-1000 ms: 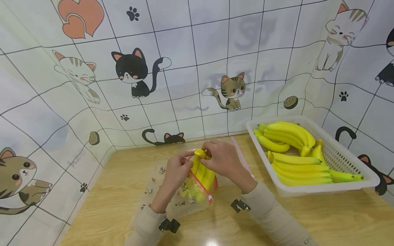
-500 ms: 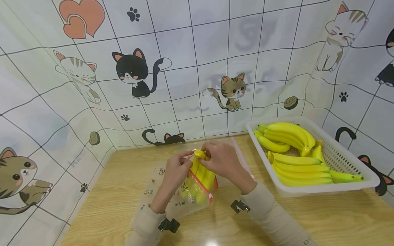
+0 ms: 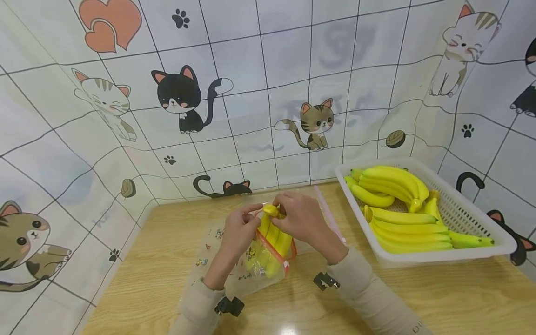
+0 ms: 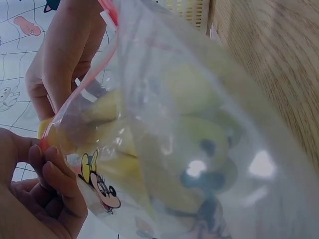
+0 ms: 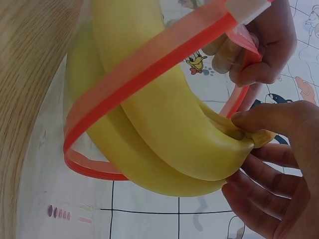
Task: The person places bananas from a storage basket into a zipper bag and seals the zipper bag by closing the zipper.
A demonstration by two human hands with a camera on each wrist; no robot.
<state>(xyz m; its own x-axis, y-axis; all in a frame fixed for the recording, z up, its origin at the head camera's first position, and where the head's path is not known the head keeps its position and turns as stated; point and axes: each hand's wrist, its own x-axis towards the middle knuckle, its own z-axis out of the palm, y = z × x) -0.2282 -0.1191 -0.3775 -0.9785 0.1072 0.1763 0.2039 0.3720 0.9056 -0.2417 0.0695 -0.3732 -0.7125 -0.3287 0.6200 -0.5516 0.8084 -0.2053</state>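
Observation:
A bunch of yellow bananas (image 3: 279, 239) sits stem end up, partly inside a clear zip bag (image 4: 199, 124) with cartoon prints. My right hand (image 3: 302, 216) holds the bunch near its stem, thumb on one side and fingers on the other in the right wrist view. The bag's red zip strip (image 5: 144, 74) loops around the bananas, its mouth spread apart. With thumb and fingers, my left hand (image 3: 243, 228) pinches the bag's edge beside the stem. In the left wrist view the bananas' lower ends show through the plastic.
On the right stands a white plastic basket (image 3: 454, 255) with several banana bunches (image 3: 406, 230) in it. A clear plastic sheet or bag with a pink strip (image 3: 328, 211) lies behind my right hand. The wooden table (image 3: 138, 270) meets a cat-patterned wall covering (image 3: 251, 70).
My hands and the stem end of the bananas have shifted very slightly left. Both grips stay the same.

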